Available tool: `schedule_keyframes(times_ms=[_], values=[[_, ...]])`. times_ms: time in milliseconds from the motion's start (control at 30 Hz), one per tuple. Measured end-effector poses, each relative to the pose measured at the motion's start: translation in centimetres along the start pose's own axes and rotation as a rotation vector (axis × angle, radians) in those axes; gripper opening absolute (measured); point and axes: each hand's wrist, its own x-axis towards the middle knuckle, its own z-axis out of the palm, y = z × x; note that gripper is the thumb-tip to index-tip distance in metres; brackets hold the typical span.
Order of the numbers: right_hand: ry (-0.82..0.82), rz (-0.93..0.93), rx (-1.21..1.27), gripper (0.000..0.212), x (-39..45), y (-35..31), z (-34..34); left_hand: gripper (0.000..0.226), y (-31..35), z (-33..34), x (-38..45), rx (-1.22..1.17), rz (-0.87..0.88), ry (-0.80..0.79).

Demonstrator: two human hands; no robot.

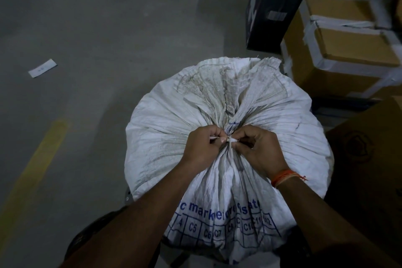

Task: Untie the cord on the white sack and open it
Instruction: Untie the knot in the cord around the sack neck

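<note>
Hands (230,148) pinching cord (228,140); sack (169,128) tied

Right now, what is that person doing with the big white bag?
A person is working at the cord tied round the neck of a big white sack that stands on the floor. The left hand and the right hand both pinch the cord at the knot. The neck is bunched tight, so the sack is not open yet. Cardboard boxes are stacked to the right of it.
</note>
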Motion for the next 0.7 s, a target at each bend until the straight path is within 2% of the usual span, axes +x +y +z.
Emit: schedule_keyframes(times_ms=[233,367,533,700], values=[[-0.003,-0.002,0.05,0.026,0.0,-0.3,-0.1,0.007,-0.5,-0.9,0.3,-0.03,0.011,-0.046],[0.003,-0.012,0.037,0.027,-0.1,-0.3,0.1,0.013,-0.2,-0.4,0.0,-0.022,-0.003,-0.001],[0.021,0.003,0.022,0.017,-0.2,0.3,0.3,0.016,-0.1,0.5,-0.4,-0.044,-0.018,0.067],[0.044,0.004,0.031,0.026,-0.5,0.1,0.6,0.012,-0.2,1.0,-0.6,-0.047,-0.023,0.107]])
